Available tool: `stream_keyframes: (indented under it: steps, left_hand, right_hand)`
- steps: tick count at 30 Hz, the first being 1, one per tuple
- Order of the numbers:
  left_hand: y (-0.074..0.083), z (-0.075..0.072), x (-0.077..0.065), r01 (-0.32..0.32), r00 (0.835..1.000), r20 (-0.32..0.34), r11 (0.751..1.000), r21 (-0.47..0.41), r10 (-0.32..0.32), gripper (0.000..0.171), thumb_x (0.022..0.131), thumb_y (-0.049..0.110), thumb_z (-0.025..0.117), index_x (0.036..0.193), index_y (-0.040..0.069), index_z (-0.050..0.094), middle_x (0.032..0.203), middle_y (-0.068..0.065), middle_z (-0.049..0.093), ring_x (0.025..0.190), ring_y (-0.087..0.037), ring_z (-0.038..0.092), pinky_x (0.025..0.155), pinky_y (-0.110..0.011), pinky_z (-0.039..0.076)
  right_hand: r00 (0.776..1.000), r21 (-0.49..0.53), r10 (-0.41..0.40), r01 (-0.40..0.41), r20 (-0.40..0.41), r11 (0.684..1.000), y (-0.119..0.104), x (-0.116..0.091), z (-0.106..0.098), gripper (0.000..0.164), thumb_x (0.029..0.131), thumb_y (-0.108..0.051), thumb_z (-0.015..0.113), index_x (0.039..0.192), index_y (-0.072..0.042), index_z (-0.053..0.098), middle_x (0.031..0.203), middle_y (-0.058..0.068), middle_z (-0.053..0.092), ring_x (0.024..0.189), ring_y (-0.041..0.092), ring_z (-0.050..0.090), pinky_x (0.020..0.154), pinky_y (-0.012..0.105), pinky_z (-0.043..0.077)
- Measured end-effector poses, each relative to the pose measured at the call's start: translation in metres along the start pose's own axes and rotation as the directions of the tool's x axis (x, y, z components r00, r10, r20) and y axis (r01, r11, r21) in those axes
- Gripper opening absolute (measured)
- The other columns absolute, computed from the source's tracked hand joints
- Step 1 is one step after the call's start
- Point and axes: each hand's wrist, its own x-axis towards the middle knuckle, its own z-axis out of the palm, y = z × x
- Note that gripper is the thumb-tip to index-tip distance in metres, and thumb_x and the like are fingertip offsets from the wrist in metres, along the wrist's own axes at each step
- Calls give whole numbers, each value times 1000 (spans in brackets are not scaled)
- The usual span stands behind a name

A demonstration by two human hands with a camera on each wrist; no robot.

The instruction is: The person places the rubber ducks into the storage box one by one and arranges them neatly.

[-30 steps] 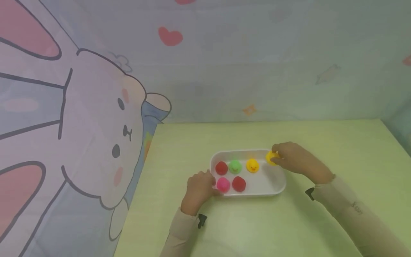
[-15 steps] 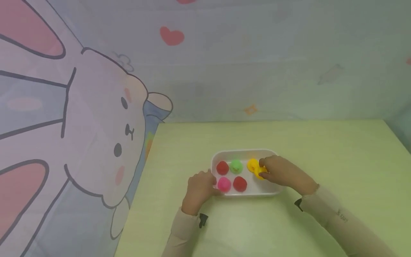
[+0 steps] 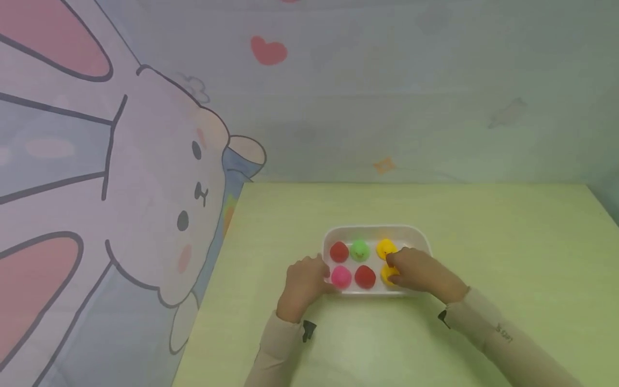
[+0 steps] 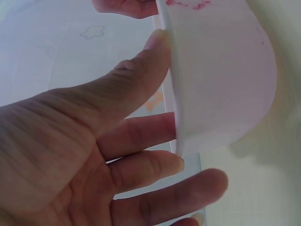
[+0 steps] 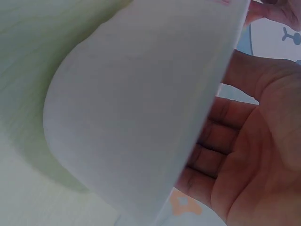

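Note:
A white oblong tray (image 3: 408, 232) stands on the table. My left hand (image 3: 306, 285) grips the tray's left end, its thumb on the rim in the left wrist view. In the head view my right hand (image 3: 419, 271) reaches over the tray's right end and pinches a yellow toy duck (image 3: 388, 275) low in the front right part. Just behind it sits another yellow duck (image 3: 386, 249). Farther left are a green duck (image 3: 360, 251), a red rounded toy (image 3: 339, 251), a pink one (image 3: 341, 277) and a second red one (image 3: 365, 277). The tray wall hides my right fingertips in the right wrist view.
The pale green table (image 3: 508, 231) extends around the tray on every side. Behind it hangs a light cloth backdrop (image 3: 338, 107) with hearts, and a large cartoon rabbit (image 3: 155, 177) is printed at the left.
My right hand has carried the yellow duck from the tray's back right rim leftward and toward me, down beside the second red toy. My left hand still holds the tray's left end.

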Motion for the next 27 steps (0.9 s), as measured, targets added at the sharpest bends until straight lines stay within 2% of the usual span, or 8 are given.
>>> stream_keyframes:
  steps: [13,17,19,22,24,27]
  left_hand:
    - [4,0,-7,28,999,19,999,-21,-28,36,74,33,91,87,10,66,64,2,51,60,-15,45,53,-28,37]
    - [4,0,-8,32,999,29,999,-19,-31,35,75,33,91,88,10,68,65,3,51,61,-15,45,54,-27,37]
    - [4,1,-7,22,999,40,1000,-12,-21,35,76,34,90,91,9,69,66,2,51,62,-15,45,55,-27,37]
    - [5,1,-5,7,998,63,1000,-5,-7,35,79,34,87,97,8,72,68,2,53,63,-15,45,56,-27,37]
    - [6,1,-4,5,997,74,1000,3,-6,37,81,34,85,102,7,71,71,1,54,63,-15,47,56,-27,38]
    - [8,0,-1,9,998,63,1000,-12,-8,43,84,35,82,113,5,69,80,-2,59,68,-18,51,59,-29,43]
  right_hand:
    - [1000,-13,-7,7,7,1000,2,-1,8,22,87,-12,76,79,-9,56,65,-1,43,62,17,41,62,31,36]
    - [999,9,11,-11,38,1000,2,-2,7,18,87,-13,75,84,-7,59,67,-1,46,63,17,43,63,31,38]
    - [999,20,27,-27,41,999,3,-4,3,18,89,-16,75,92,-4,63,73,1,54,67,17,47,67,33,44]
    - [998,47,62,-62,7,997,6,-10,-7,31,90,-20,75,111,1,64,92,8,66,78,22,57,78,40,52]
    - [996,61,79,-76,-46,995,8,-15,-15,39,92,-22,75,120,3,62,106,15,68,87,27,62,84,47,54]
    - [984,86,115,-103,-138,991,12,-26,-23,44,94,-22,72,125,5,59,117,22,65,100,36,63,89,53,52]
